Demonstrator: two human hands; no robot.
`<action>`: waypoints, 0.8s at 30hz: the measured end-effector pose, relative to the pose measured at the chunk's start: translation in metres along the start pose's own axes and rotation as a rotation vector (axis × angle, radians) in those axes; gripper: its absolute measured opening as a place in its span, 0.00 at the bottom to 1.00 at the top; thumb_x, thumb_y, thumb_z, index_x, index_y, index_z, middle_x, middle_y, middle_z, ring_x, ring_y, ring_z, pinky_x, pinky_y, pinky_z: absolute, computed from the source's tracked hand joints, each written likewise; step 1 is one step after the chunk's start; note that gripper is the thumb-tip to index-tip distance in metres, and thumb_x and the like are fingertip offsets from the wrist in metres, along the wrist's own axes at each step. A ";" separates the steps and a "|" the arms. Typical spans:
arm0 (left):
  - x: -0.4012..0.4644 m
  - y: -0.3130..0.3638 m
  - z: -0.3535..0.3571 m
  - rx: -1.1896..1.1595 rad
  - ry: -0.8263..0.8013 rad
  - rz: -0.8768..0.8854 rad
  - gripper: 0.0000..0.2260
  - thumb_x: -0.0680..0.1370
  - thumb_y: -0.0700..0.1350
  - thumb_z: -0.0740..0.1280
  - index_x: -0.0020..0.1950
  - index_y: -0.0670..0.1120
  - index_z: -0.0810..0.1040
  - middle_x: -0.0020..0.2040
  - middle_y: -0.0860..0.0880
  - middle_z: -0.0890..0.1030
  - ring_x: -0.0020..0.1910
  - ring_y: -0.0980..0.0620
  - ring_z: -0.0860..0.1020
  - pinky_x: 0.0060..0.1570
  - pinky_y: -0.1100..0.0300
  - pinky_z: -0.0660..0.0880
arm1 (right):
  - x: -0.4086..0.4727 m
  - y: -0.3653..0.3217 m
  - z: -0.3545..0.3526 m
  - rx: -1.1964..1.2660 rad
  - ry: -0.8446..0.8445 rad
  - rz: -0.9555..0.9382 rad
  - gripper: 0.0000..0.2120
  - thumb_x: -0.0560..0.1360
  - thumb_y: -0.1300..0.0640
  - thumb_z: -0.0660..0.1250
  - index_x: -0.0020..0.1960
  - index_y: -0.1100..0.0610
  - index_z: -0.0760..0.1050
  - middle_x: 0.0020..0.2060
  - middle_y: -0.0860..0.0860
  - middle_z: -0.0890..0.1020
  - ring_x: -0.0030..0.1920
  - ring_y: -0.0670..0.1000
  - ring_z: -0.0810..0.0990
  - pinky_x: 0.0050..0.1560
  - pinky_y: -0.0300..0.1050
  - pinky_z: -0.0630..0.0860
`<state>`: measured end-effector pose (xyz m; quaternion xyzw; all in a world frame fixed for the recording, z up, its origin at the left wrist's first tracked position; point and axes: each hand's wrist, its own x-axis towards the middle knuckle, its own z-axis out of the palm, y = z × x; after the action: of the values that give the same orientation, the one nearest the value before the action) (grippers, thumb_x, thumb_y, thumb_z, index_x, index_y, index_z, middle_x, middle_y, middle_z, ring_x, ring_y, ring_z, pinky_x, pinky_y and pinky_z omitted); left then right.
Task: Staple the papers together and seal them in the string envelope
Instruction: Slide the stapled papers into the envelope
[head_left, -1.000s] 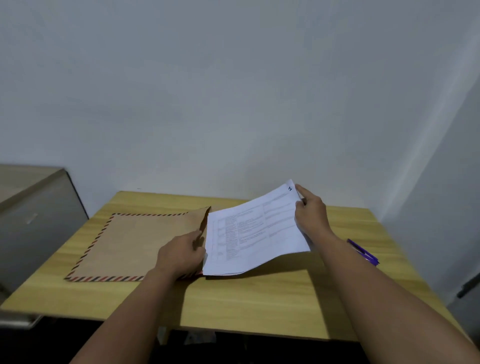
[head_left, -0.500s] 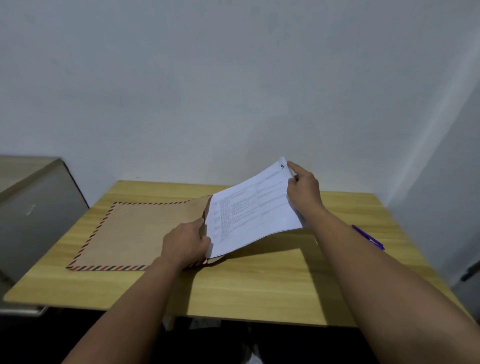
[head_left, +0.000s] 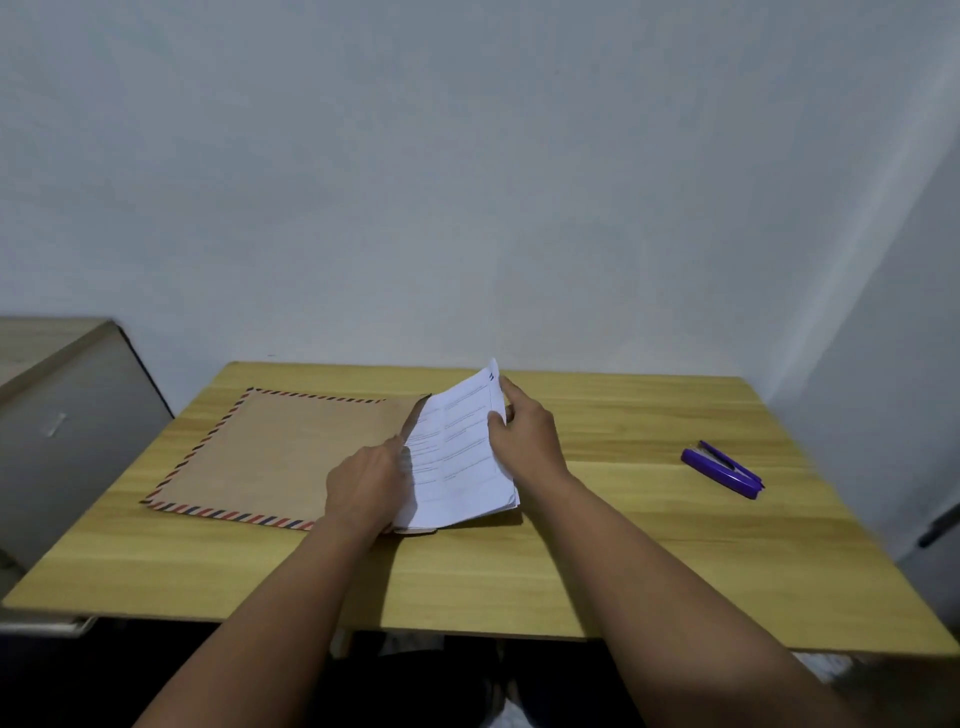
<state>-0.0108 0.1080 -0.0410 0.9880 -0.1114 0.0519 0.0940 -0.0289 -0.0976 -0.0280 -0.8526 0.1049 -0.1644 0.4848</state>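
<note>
Insertion step: our right hand (head_left: 524, 441) gripped the papers (head_left: 457, 457), feeding them into the envelope (head_left: 291, 452) on the bench (head_left: 623, 545); left hand (head_left: 363, 483) held its mouth. Next: push fully in, close flap.

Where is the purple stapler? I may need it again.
Head view: the purple stapler lies on the wooden table, right of the right hand, untouched.
</note>
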 end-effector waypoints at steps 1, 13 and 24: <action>0.000 0.001 -0.001 0.014 0.006 0.004 0.22 0.77 0.40 0.60 0.72 0.50 0.70 0.52 0.46 0.83 0.49 0.41 0.80 0.40 0.53 0.71 | -0.002 0.003 -0.003 -0.010 0.002 -0.006 0.27 0.80 0.61 0.60 0.76 0.44 0.71 0.33 0.47 0.74 0.35 0.49 0.73 0.38 0.44 0.72; -0.009 0.025 -0.004 -0.036 0.055 0.009 0.15 0.72 0.40 0.66 0.58 0.49 0.73 0.38 0.51 0.77 0.37 0.45 0.75 0.33 0.54 0.73 | -0.019 0.009 0.031 -0.068 -0.060 0.003 0.25 0.81 0.58 0.61 0.78 0.46 0.70 0.47 0.49 0.84 0.46 0.51 0.80 0.45 0.47 0.77; -0.010 0.018 0.002 -0.082 0.047 0.029 0.22 0.72 0.40 0.65 0.66 0.50 0.72 0.49 0.47 0.83 0.45 0.41 0.78 0.36 0.55 0.68 | -0.013 0.022 0.050 0.098 -0.159 0.239 0.21 0.70 0.61 0.62 0.58 0.49 0.82 0.38 0.51 0.87 0.33 0.56 0.88 0.40 0.63 0.86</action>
<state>-0.0240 0.0922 -0.0412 0.9801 -0.1257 0.0718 0.1360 -0.0227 -0.0651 -0.0730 -0.8195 0.1587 -0.0425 0.5490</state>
